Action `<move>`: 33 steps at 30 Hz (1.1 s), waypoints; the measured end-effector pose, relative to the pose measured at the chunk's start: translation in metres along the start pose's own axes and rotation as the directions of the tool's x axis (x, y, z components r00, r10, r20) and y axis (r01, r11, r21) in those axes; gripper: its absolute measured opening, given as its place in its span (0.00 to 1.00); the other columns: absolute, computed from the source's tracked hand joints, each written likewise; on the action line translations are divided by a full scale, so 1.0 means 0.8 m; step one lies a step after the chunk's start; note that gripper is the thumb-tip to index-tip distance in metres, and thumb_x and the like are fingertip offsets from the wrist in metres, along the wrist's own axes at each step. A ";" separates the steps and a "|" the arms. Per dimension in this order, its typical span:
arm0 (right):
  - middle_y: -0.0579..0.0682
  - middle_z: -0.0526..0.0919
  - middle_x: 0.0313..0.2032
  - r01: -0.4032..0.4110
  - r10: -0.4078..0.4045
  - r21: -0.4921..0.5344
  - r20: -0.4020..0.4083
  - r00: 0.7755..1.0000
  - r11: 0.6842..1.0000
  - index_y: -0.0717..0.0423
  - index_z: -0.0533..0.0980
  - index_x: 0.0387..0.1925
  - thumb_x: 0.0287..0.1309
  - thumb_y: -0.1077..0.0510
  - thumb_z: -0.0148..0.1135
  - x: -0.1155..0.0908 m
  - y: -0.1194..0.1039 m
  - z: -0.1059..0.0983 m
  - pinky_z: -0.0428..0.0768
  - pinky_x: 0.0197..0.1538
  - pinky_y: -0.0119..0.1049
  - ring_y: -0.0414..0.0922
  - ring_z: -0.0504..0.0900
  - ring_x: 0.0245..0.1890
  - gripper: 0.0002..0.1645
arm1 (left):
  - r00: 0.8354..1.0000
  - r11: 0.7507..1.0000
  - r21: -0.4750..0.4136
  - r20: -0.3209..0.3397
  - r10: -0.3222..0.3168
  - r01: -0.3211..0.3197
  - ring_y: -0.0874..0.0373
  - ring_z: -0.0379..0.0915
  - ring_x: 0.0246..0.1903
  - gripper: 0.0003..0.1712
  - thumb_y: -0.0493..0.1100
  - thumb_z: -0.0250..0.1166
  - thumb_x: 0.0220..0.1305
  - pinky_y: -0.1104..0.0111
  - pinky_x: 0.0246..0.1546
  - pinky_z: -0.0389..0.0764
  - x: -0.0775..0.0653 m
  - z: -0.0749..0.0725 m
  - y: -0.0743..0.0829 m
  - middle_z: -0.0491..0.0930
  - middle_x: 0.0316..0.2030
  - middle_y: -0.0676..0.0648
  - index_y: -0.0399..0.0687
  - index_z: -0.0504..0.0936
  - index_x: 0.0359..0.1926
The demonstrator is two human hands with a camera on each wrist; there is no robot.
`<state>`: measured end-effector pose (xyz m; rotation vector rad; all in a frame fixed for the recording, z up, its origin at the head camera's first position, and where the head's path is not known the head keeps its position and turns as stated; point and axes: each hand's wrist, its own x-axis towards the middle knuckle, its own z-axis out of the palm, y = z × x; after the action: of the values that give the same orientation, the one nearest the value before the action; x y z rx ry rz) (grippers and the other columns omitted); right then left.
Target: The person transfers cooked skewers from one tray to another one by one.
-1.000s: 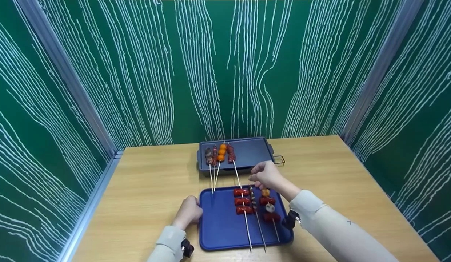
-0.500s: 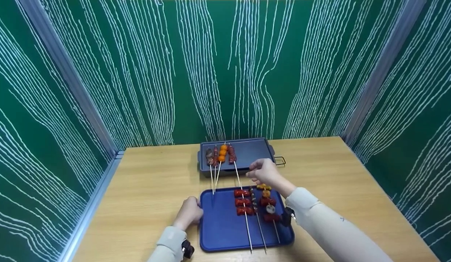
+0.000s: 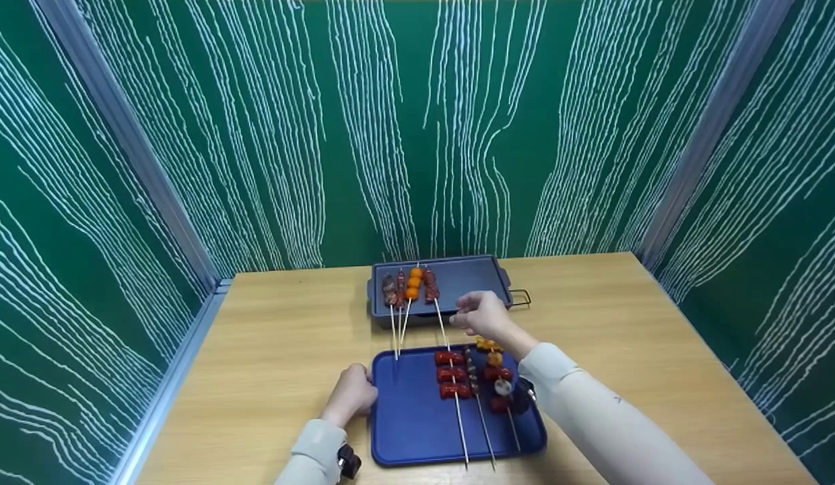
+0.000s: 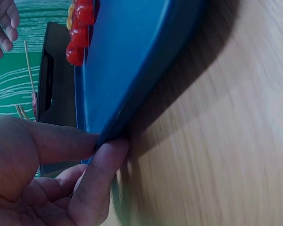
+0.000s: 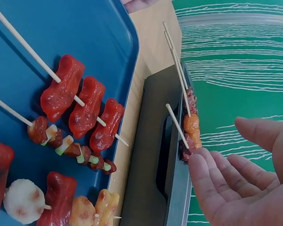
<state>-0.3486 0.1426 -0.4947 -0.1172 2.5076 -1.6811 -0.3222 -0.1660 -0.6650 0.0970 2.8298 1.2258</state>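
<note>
My left hand (image 3: 352, 393) pinches the left rim of a blue tray (image 3: 407, 431) between thumb and fingers; the left wrist view shows the tray edge (image 4: 132, 101) there. On the tray's right half lie a skewer of red sausage-like pieces (image 5: 87, 106), a skewer of small brown and green pieces (image 5: 73, 148) and a mixed skewer (image 5: 23, 201) with red, white and yellow pieces. My right hand (image 3: 485, 315) hovers beyond the tray's far edge, near the grill pan (image 3: 468, 279). Its fingers (image 5: 217, 174) are spread from the thumb, with nothing between them.
Several skewers lie on the pan's left part, among them an orange-ball skewer (image 3: 414, 283) and a dark red meat skewer (image 3: 431, 286). Their sticks jut toward the tray. A wire handle (image 3: 520, 297) sticks out at the pan's right. Green patterned panels (image 3: 363, 135) enclose the wooden table (image 3: 289, 316).
My right hand has moved slightly forward and left, toward the pan, uncovering the yellow end of the mixed skewer. My left hand stays at the tray's rim.
</note>
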 end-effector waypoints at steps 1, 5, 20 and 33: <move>0.60 0.88 0.41 -0.001 0.001 -0.001 -0.002 1.000 1.000 0.75 0.79 0.57 0.60 0.68 0.74 0.001 0.001 0.001 0.89 0.35 0.36 0.43 0.85 0.32 0.25 | 1.000 1.000 0.001 -0.001 0.001 -0.001 0.61 0.54 0.16 0.20 0.28 0.51 0.44 0.68 0.16 0.54 0.000 0.000 0.000 0.55 0.16 0.60 0.61 0.58 0.15; 0.59 0.87 0.41 -0.013 0.013 -0.007 0.002 1.000 1.000 0.74 0.78 0.59 0.62 0.68 0.73 0.006 0.003 0.005 0.88 0.35 0.36 0.48 0.87 0.36 0.25 | 1.000 1.000 0.013 -0.014 0.007 -0.007 0.61 0.56 0.16 0.20 0.28 0.51 0.44 0.67 0.16 0.56 0.000 0.000 0.000 0.57 0.17 0.59 0.61 0.59 0.16; 0.58 0.86 0.41 -0.068 0.068 0.007 -0.001 0.998 0.998 0.74 0.78 0.59 0.63 0.69 0.71 0.024 0.011 0.022 0.92 0.46 0.47 0.54 0.90 0.41 0.24 | 0.999 0.999 -0.007 -0.013 -0.032 0.032 0.59 0.61 0.19 0.19 0.28 0.54 0.45 0.66 0.18 0.60 0.000 0.000 0.003 0.61 0.19 0.57 0.58 0.62 0.17; 0.56 0.85 0.35 -0.078 0.078 0.094 0.008 0.997 0.992 0.78 0.76 0.57 0.62 0.73 0.68 0.033 0.022 0.036 0.90 0.37 0.39 0.48 0.86 0.34 0.22 | 1.000 1.000 -0.008 0.017 -0.022 0.022 0.61 0.51 0.17 0.21 0.27 0.51 0.45 0.68 0.17 0.53 -0.004 -0.002 0.007 0.52 0.18 0.59 0.60 0.57 0.16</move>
<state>-0.3706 0.1192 -0.5237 -0.0141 2.3911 -1.7627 -0.3192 -0.1636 -0.6600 0.0760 2.8034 1.2262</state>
